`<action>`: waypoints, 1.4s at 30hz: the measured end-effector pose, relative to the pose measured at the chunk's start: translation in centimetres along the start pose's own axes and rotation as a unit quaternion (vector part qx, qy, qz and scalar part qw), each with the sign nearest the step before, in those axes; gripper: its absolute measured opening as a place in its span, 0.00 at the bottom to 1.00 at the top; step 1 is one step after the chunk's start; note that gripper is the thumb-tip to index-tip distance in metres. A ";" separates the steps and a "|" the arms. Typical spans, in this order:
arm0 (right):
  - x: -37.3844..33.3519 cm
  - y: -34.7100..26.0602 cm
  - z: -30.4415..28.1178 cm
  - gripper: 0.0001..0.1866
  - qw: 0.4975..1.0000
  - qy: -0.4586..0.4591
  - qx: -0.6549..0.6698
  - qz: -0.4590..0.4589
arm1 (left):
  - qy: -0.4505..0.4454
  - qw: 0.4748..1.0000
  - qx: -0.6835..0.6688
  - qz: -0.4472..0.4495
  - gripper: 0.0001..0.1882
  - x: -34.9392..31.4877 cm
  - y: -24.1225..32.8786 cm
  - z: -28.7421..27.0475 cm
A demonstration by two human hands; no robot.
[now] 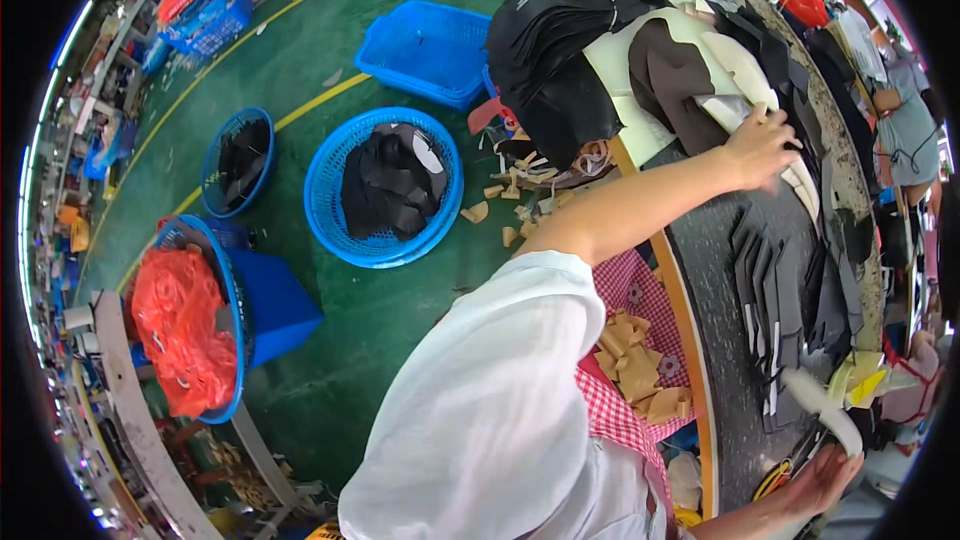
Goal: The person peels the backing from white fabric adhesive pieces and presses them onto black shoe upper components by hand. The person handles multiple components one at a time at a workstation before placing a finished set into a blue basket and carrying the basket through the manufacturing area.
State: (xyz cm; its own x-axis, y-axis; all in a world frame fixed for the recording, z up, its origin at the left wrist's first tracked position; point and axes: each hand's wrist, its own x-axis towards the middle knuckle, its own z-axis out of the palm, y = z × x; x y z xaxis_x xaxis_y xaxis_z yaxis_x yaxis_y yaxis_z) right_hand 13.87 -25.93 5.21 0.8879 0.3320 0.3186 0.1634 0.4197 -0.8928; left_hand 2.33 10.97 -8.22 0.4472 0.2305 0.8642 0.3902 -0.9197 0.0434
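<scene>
My left hand [762, 150] reaches across the worktable, its fingers curled over a cream-white curved piece [738, 62]. More pale strips [802, 188] show just below that hand. At the near right, my right hand [828, 478] grips the end of another white curved piece [822, 410], slightly blurred. Between my hands, dark grey and black cut pieces [770, 290] lie fanned in overlapping rows on the speckled black tabletop [700, 260]. A dark brown cut piece [670, 75] rests on pale green sheets beside my left hand.
A thick stack of black sheets [555, 30] covers the table's far end. Wooden edging [690, 360] borders the tabletop. Tan scraps [635, 360] fill a red checked cloth at my lap. Blue baskets [318, 225] and a blue tub [425, 50] stand on the green floor.
</scene>
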 end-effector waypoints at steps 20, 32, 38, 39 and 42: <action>-6.1 8.8 -4.9 0.05 0.848 -0.489 -0.176 0.102 | -0.084 0.023 -0.934 -0.346 0.22 -0.1 13.6 -11.6; -5.3 6.0 -2.2 0.10 0.885 -0.408 -0.201 0.100 | -0.346 0.746 -0.554 0.129 0.25 0.8 18.7 -10.4; 0.0 7.1 -4.6 0.14 0.903 -0.222 -0.352 0.104 | -0.484 0.638 -0.558 -0.216 0.30 3.4 14.0 -6.2; 1.0 8.1 -4.7 0.15 0.889 -0.214 -0.403 0.042 | -0.436 0.676 -0.551 -0.222 0.28 3.8 14.6 -5.1; 2.9 9.4 -4.5 0.14 0.875 -0.210 -0.436 0.022 | -0.453 0.709 -0.500 -0.205 0.28 4.8 14.9 -2.6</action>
State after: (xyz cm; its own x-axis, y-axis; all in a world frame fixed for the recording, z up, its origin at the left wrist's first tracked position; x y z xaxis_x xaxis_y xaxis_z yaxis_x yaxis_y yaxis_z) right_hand 19.90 -24.83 -3.69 0.6954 0.6895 0.2028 0.5615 -0.3451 -0.7521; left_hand 8.16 -2.50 -2.14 0.9713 0.2369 0.0199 0.0732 -0.3775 0.9231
